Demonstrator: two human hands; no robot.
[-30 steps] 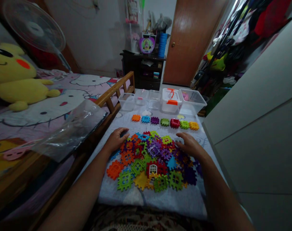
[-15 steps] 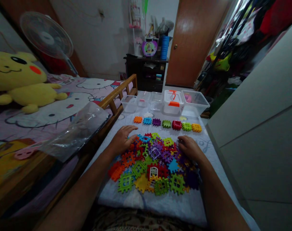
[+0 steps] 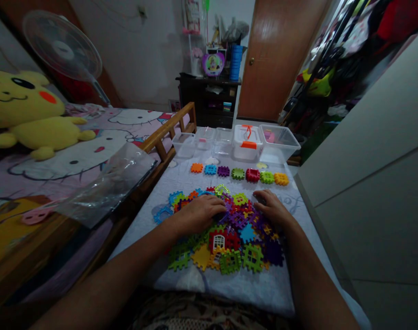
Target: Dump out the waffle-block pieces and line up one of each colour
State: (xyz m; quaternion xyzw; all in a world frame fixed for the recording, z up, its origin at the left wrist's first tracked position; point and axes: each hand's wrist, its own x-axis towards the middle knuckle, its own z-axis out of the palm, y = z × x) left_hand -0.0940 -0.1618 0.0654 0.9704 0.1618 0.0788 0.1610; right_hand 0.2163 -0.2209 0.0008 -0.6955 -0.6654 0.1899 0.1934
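A heap of colourful notched plastic building tiles lies on the cloth-covered table. My left hand [image 3: 203, 212] reaches over the middle of this heap, palm down, fingers apart and bent above purple tiles [image 3: 238, 220]; its thumb is mostly hidden. At the right edge rests my right hand [image 3: 272, 207], fingers loosely curved and apart, holding nothing I can see. Nearer to me lie a red tile with a white window [image 3: 219, 241], a green window tile [image 3: 253, 257], a yellow tile [image 3: 202, 256] and a blue tile [image 3: 247, 233].
Beyond the heap runs a row of joined blocks, among them a red block [image 3: 253, 175] and an orange block [image 3: 197, 167]. Clear plastic boxes [image 3: 279, 143] and a lidded box with orange clips [image 3: 248, 145] stand behind. A wooden bed rail [image 3: 167, 128] borders the left side, a pale cabinet [image 3: 374, 183] the right.
My left hand has moved right from the heap's left edge to over its middle, uncovering blue tiles at the left. My right hand has stayed nearly in place.
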